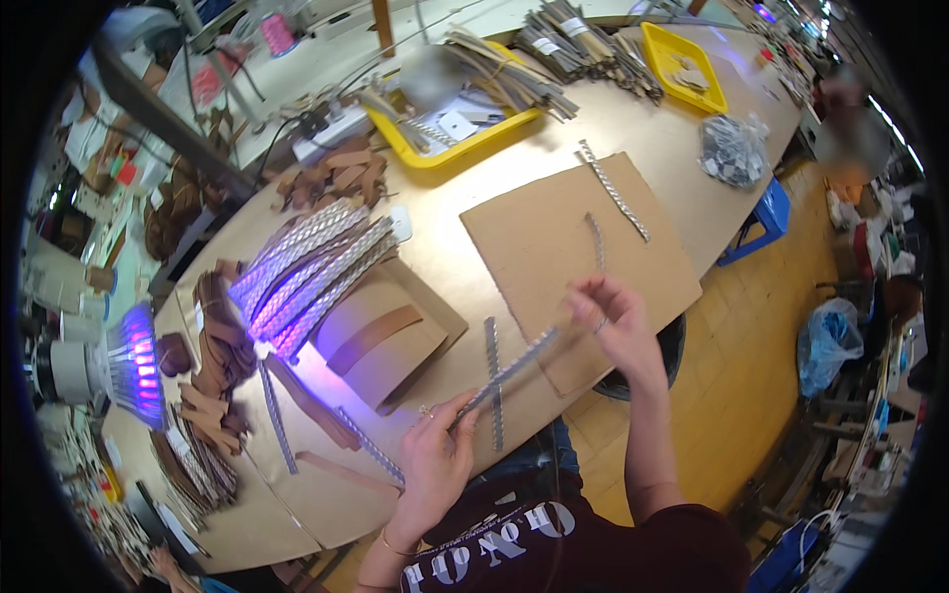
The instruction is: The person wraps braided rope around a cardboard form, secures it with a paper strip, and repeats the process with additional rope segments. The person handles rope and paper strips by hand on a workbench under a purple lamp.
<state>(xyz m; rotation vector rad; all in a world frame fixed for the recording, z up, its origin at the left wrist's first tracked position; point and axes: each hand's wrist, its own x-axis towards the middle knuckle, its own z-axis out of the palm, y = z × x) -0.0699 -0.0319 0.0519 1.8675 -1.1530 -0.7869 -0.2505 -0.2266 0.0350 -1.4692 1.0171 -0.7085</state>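
My left hand (435, 450) is closed round the lower end of a narrow grey braided strap (526, 363), which slants up to the right. The fingers of my right hand (615, 321) are pinched together just beyond the strap's upper end. Something thin and blurred shows by those fingertips, too faint to name. Another braided strap (495, 415) lies on the table and passes beneath the held one. On the brown cardboard sheet (544, 237) rest a silvery braided strap (615, 193) and a shorter, thinner strip (596, 240).
Left of my hands, a thick bundle of braided straps (306, 267) lies by a bent brown card (381, 336). Brown leather pieces (341, 173) are heaped behind. A lit lamp (133, 366) stands at far left. Yellow trays (435, 158) and a plastic bag (733, 150) sit at the back.
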